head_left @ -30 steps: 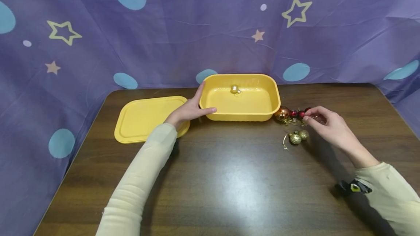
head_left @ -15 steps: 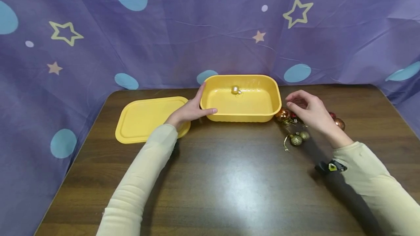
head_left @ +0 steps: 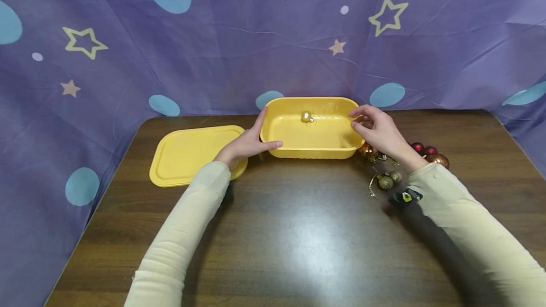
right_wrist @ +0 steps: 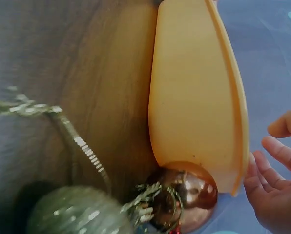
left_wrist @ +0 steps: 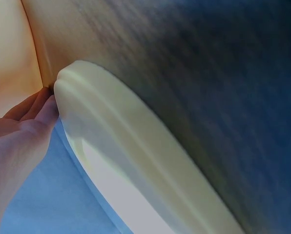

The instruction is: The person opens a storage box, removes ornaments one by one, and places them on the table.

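Observation:
A deep yellow plastic box [head_left: 313, 153] stands at the table's far edge with a small pearly gold bauble [head_left: 305, 116] inside. My left hand [head_left: 247, 145] holds the box's left end, thumb over the front rim and fingers along the side. My right hand [head_left: 377, 129] hovers at the box's right rim, its thumb and fingertips bent toward each other. I cannot tell whether something small is between them. In the right wrist view those fingers [right_wrist: 277, 183] show beside the rim. A shiny copper bauble [right_wrist: 184, 195] sits against the box's end, partly hidden by my right hand in the head view.
A yellow lid [head_left: 192, 155] lies left of the box, under my left forearm. Right of the box lie glittery gold baubles [head_left: 386, 182] with a cord loop, red baubles [head_left: 430, 150] and another copper bauble [head_left: 438, 160]. A purple curtain [head_left: 256, 37] hangs behind the table.
My right hand has moved left from the red baubles to the box's right rim, uncovering red baubles and a copper one. My left hand keeps its hold on the box.

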The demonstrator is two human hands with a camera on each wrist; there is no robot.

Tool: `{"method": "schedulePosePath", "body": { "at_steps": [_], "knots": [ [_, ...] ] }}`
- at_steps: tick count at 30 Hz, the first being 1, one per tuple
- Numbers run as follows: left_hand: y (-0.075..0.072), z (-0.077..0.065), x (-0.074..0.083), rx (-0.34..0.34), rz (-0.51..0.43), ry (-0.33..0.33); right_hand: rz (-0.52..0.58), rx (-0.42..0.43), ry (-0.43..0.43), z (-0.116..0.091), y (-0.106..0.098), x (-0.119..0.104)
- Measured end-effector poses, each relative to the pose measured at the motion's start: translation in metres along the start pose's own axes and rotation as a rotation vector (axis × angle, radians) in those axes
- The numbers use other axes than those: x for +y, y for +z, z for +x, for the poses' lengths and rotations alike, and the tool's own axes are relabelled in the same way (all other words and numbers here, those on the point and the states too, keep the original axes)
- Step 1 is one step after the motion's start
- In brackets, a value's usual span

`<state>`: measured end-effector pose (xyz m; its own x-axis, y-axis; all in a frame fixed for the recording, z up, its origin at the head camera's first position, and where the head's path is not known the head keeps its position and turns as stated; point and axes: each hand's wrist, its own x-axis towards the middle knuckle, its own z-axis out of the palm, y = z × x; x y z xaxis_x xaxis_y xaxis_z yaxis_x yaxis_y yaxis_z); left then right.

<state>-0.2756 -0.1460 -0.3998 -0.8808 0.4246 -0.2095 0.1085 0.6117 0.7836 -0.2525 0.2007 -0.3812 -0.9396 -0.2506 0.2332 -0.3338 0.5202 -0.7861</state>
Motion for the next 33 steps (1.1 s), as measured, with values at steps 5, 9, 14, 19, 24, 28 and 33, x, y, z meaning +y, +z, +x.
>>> {"method": "schedulePosePath", "body": {
  "at_steps": [5, 9, 14, 19, 24, 28, 33],
  "knots": [
    [0.000, 0.000, 0.001, -0.002, 0.000, -0.001, -0.002, -0.022, -0.008, 0.014, 0.010, 0.000],
    [0.001, -0.001, 0.002, 0.000, -0.001, 0.000, 0.011, -0.040, -0.015, 0.024, 0.020, -0.003],
    [0.001, -0.001, 0.002, 0.006, -0.017, -0.002, 0.056, -0.071, -0.029, 0.038, 0.036, -0.007],
    [0.002, -0.001, 0.001, 0.012, -0.012, -0.005, 0.032, -0.131, -0.037, 0.052, 0.051, -0.004],
    [0.003, 0.000, 0.001, 0.006, -0.001, 0.000, -0.007, -0.182, -0.027, 0.060, 0.061, -0.002],
    [0.003, 0.000, 0.002, 0.010, -0.015, 0.003, -0.019, -0.208, -0.008, 0.067, 0.067, -0.004],
    [0.002, -0.001, 0.003, 0.008, -0.040, -0.008, -0.035, -0.218, -0.011, 0.076, 0.073, -0.006]
  ]
}}
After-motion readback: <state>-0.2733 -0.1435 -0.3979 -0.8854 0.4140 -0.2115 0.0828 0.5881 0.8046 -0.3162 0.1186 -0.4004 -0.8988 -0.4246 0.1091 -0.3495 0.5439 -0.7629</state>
